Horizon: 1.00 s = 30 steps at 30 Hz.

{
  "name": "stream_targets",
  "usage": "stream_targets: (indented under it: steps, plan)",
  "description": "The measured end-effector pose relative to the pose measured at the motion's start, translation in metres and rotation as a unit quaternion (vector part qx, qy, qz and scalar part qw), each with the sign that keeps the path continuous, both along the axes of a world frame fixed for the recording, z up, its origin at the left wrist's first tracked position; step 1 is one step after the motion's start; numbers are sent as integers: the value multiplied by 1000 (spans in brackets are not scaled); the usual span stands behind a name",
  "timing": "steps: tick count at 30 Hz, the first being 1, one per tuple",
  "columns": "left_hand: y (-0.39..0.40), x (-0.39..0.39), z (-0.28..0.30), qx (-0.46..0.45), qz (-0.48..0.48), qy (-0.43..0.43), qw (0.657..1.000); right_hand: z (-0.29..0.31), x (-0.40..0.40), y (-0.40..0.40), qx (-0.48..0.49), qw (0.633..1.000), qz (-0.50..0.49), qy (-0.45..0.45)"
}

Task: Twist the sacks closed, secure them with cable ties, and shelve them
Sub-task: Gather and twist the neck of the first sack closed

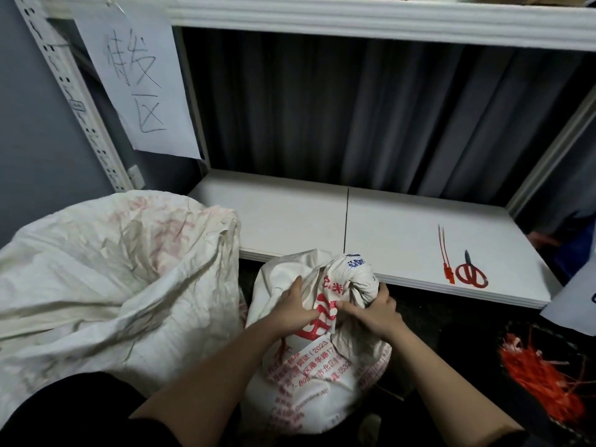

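Nearest to the camera, two bare forearms reach forward from the bottom edge. Between them stands a small white woven sack with red and blue printed text (322,366) on the dark floor, just in front of the shelf edge. The left hand (295,306) lies on the upper left side of this sack with the fingers spread and almost straight, so it presses the cloth and does not close around it. The right hand (371,306) is curled around the twisted neck of the sack (356,279), with the thumb on the near side and the fingers behind, so it holds the neck firmly. The neck is bunched into a thick knot-like roll and leans toward the shelf.

To the left, a much larger crumpled white sack with faded red print (106,279) stands beside the small one, and its mouth hangs open and loose. At the right, on the dark floor, lies a heap of orange-red plastic cable ties (541,375).

Farther away is the low white shelf board (290,214). On its right part lie two thin red cable ties (444,256), and just beside them a pair of scissors with red handles (471,271). Behind the shelf hangs a dark grey pleated curtain (338,114). At the upper left, a white paper sheet with handwritten characters (138,82) hangs by the perforated white metal post (74,101).
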<state>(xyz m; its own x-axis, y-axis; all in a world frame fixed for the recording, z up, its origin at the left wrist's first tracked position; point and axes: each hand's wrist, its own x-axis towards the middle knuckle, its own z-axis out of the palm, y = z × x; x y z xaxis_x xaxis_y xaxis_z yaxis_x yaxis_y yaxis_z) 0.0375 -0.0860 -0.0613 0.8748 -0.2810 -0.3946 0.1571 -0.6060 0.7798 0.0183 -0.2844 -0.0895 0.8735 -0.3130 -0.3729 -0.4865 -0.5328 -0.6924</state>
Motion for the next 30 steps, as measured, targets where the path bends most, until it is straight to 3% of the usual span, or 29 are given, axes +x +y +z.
stream_targets:
  steps: [4, 10, 16, 23, 27, 30]
  plan:
    - [-3, -4, -3, -8, -16, -11, 1000, -4, -4, 1, 132, 990, 44, 4]
    - [1, 4, -5, -82, 21, -10, 996, -17, 3, 16, 198, 978, 61, 9]
    - [-6, -1, -5, -54, -4, 4, 999, -63, 17, 6, 107, 990, 91, 23]
    - [5, 14, -11, 41, 21, -29, 998, -22, 15, -12, 29, 988, 121, 88]
    - [8, 15, -14, 64, 13, -54, 996, -11, 11, -29, -107, 968, 168, 155]
    - [7, 15, -14, 81, 15, -68, 994, 1, 2, -35, -203, 956, 142, 156]
